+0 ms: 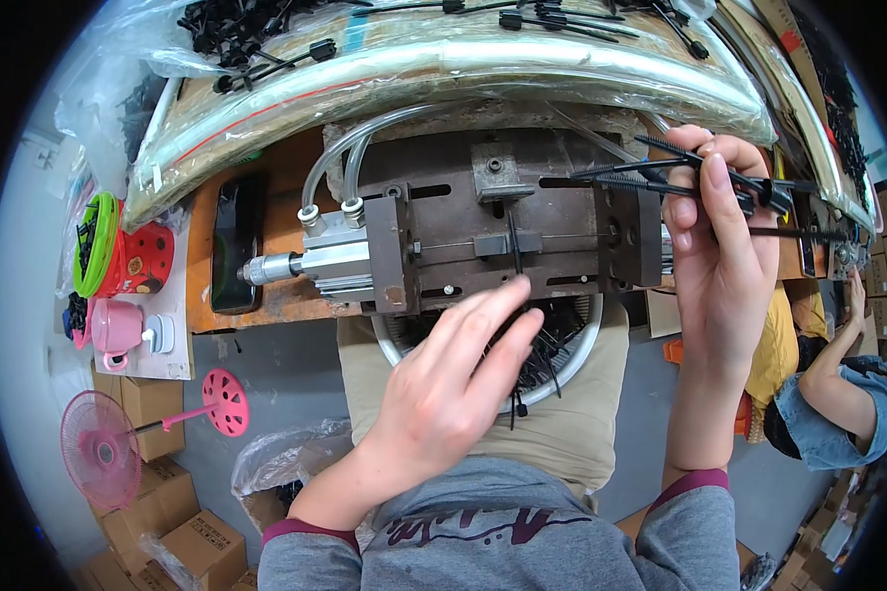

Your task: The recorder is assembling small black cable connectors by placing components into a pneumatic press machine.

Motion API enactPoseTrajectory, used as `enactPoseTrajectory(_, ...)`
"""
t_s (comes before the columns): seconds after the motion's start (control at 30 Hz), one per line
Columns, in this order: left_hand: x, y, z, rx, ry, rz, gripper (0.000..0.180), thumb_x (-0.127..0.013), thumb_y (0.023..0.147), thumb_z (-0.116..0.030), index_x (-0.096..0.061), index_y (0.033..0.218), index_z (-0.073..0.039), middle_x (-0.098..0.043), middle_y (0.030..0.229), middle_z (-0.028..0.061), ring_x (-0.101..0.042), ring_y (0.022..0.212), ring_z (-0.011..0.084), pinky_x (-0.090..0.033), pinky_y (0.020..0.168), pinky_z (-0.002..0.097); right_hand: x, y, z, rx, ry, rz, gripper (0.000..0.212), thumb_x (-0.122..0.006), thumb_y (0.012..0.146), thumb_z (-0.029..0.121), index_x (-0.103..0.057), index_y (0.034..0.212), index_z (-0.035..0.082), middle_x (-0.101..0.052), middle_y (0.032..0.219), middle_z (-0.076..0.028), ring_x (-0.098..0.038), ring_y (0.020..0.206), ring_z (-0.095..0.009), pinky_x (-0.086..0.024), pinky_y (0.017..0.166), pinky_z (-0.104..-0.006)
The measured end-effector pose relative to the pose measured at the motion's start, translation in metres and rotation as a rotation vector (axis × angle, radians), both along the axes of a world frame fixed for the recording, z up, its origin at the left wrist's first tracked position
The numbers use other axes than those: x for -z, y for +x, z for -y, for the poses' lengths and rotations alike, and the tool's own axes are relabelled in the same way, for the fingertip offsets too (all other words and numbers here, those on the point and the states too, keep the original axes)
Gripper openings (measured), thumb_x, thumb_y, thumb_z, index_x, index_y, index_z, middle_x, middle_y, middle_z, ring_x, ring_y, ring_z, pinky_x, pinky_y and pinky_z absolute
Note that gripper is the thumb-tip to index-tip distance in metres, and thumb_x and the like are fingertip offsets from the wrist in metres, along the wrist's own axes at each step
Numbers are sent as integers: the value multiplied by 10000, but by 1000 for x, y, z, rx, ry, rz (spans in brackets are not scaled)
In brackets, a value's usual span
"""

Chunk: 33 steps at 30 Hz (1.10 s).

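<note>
Several black rods (660, 185) with thick knobbed heads are held in the raised right hand (724, 207), gripped between the thumb and the curled fingers, their thin ends fanned toward the left. The left hand (453, 369) is held lower, palm down, with the thumb and forefinger parted; nothing is seen to be gripped by it. Its fingertips are brought close to the near end of a single black rod (514, 239), which is laid lengthwise in the middle of a dark metal fixture (443, 231); whether that rod is touched cannot be told.

The fixture is set on a wooden workbench (286, 212). At its left end a silver cylinder (333, 264) is mounted, to which clear tubes (317, 179) are joined. Just beside the cylinder, a dark flat device (235, 231) is laid on the bench. Below the fixture, over the lap, a round basket (586, 369) with a pale rim is placed, and more black rods are heaped inside it, partly hidden by the left hand.

Beyond the fixture, loose black pieces are strewn on a plastic-wrapped tray (601, 74). At the left, a red container (150, 258) and a pink cup (118, 327) are kept above a pink fan (99, 448). At the far right, another person's bare arm (840, 394) is seen.
</note>
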<state>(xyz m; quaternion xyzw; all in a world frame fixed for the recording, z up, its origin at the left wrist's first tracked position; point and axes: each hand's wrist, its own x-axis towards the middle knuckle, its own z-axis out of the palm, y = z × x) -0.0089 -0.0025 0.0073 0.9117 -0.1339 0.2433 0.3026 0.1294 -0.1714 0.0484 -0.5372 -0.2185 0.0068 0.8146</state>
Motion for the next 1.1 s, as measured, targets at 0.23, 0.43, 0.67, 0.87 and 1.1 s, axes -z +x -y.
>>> enactPoseTrajectory(0.23,10,8,0,-70,210,-49,244,-688,798,-26,-676,1031,46,-630,1276,195,-698,920,290,-571,868,383,9,-14,-2,45,-9,30,150,-576,995,94,-531,1113,13,-599,1152,-143,-545,726,-69,-448,602,-190)
enactPoseTrajectory(0.43,4,14,1,-97,281,-50,237,-682,794,-31,-687,1019,41,-633,1281,194,-701,831,255,-572,790,339,22,-31,-3,100,48,31,137,-556,1001,82,-504,1111,19,-563,1204,-188,-543,729,-79,-459,600,-196)
enactPoseTrajectory(0.67,0,12,2,-113,311,-127,239,-688,784,-28,-699,1016,27,-661,1248,165,-685,725,215,-548,686,301,31,-40,-12,119,76,-30,123,-553,997,60,-493,1100,29,-564,1198,-178,-553,728,-78,-466,602,-205)
enactPoseTrajectory(0.87,-7,10,5,-39,69,43,270,-770,772,-43,-711,1030,7,-691,1163,155,-696,746,208,-553,678,297,39,-46,-17,149,126,-70,124,-555,1000,74,-484,1092,30,-556,1180,-166,-564,744,-97,-483,614,-219)
enactPoseTrajectory(1.1,-30,20,16,29,-230,285,334,-809,739,-10,-720,1060,-32,-709,1071,126,-695,843,230,-547,676,301,58,-54,-25,294,-255,245,194,-650,938,87,-518,1068,29,-577,1170,-166,-578,947,-164,-472,856,-310)
